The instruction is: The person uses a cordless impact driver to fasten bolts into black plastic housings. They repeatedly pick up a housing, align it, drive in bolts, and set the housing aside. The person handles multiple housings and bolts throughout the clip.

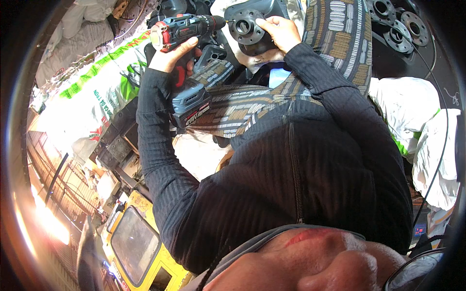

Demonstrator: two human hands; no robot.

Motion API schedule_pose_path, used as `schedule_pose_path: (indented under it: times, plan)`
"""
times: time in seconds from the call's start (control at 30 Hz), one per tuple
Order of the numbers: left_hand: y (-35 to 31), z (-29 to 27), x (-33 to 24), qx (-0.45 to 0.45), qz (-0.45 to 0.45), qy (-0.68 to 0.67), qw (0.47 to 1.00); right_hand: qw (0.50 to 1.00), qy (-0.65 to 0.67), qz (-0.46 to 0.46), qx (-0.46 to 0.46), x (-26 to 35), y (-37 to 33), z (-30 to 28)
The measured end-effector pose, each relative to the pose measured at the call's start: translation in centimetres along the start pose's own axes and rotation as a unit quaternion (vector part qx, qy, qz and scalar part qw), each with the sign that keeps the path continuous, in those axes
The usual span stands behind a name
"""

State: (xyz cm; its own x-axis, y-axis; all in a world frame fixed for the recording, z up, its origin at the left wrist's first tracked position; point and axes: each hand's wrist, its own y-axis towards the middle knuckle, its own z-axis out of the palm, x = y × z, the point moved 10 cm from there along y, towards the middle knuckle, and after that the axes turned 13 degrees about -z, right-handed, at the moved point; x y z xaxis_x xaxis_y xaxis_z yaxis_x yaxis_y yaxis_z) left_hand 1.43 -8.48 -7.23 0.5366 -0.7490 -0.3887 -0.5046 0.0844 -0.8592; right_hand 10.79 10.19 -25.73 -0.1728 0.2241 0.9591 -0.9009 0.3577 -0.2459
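Observation:
My left hand (173, 57) grips a cordless drill (188, 30), dark blue-grey with red parts, its battery hanging low by my forearm. The drill points right, and its tip is at the left rim of a grey round flanged part (248, 27) with a centre bore and several small holes. On the flange's right edge, the thumb and fingers of my right hand (282, 32) are closed in a pinch. A dark housing (261, 46) lies beneath the flange, between my knees. Whether the bit sits in a hole is too small to tell.
Several similar grey flanges (399, 36) lie on a dark surface at the far right. A black cable (445, 114) runs down that side. White sacks (407, 104) sit at right, and a white-green sack (92, 111) at left. A yellow vehicle cab (165, 259) stands lower left.

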Motion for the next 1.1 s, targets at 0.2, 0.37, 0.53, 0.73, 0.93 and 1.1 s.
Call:
schedule_pose_path:
  times: [0.2,0.37,0.53,0.73,0.93,1.1]
  plan:
    - [-0.8,2.3,-3.2,-0.012,0.108,0.138,0.984,0.988,-0.150,-0.019,-0.015,0.2,0.1,-1.5]
    - [-0.6,2.9,-4.6,-0.104,0.152,0.370,0.911,0.981,-0.189,-0.032,-0.017,0.5,0.4,-1.9]
    - [1.3,2.0,-3.9,-0.001,0.130,0.261,0.957,0.983,-0.181,-0.016,-0.006,0.2,0.8,-1.7]
    - [2.7,2.3,-3.9,-0.025,0.182,0.332,0.925,0.982,-0.187,-0.015,-0.017,0.0,0.0,-2.1]
    - [0.4,4.0,-5.4,-0.049,0.326,0.430,0.841,0.987,-0.159,0.003,-0.015,0.2,-0.4,-1.9]
    - [2.9,3.2,-3.0,-0.058,0.217,0.468,0.855,0.984,-0.172,0.051,-0.002,-0.5,-1.1,-1.8]
